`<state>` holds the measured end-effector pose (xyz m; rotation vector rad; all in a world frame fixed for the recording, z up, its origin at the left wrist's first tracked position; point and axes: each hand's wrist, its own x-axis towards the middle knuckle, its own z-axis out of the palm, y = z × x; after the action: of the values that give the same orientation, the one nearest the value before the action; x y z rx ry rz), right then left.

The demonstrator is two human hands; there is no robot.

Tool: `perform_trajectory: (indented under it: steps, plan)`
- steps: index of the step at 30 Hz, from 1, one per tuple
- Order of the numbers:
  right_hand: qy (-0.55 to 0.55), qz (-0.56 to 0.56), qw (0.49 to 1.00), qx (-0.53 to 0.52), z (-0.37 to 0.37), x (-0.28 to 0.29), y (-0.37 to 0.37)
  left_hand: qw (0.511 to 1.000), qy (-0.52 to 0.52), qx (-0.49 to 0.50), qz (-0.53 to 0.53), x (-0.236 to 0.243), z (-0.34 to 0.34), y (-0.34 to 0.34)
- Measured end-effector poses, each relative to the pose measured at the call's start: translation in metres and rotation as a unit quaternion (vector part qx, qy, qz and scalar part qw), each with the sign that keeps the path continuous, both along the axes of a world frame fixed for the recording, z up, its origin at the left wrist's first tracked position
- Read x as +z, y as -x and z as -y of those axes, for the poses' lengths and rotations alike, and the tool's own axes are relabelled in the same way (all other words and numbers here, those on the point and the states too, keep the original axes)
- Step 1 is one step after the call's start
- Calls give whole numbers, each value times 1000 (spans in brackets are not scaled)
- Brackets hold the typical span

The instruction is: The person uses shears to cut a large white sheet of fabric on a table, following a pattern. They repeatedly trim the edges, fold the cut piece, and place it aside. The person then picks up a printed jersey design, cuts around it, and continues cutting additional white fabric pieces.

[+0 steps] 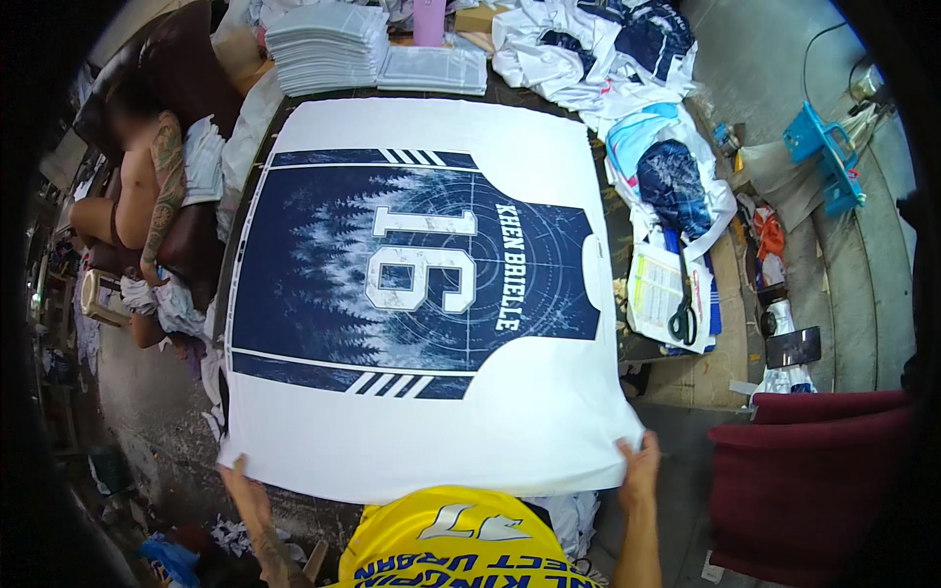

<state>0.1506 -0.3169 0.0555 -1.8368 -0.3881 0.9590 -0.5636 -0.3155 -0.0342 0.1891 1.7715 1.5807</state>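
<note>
A large white fabric sheet (pixel 441 441) lies spread over the dark table, printed with a navy jersey panel (pixel 323 255) that shows a forest pattern, large white digits, lettering and striped side strips. The print lies sideways, its neckline toward the right. At the sheet's near left corner, my left hand (pixel 243 482) grips the fabric edge. My right hand (pixel 640 459) pinches the near right corner, which is drawn out past the table. Between my hands the near edge hangs close to my yellow shirt.
Black-handled scissors (pixel 683 318) rest on papers (pixel 657 289) at the right. Folded white stacks (pixel 328 49) and crumpled printed fabric (pixel 598 49) line the far side. A maroon chair (pixel 804 480) stands near right. Another person (pixel 147 196) sits at the left, handling white cloth.
</note>
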Motion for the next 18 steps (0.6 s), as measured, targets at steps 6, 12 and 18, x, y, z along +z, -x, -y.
perform_trajectory:
  steps: [6, 12, 18]
  plan:
    - [-159, 109, 972, 134, -169, 142, -29, 950, 21, -271, -155, 140, -221, 26]
    - [-88, 234, 914, 321, -360, 189, -62, 912, 24, -342, -225, 95, -519, 31]
    - [-83, 307, 929, 190, -476, 87, -75, 863, 71, -303, -398, 8, -672, -7]
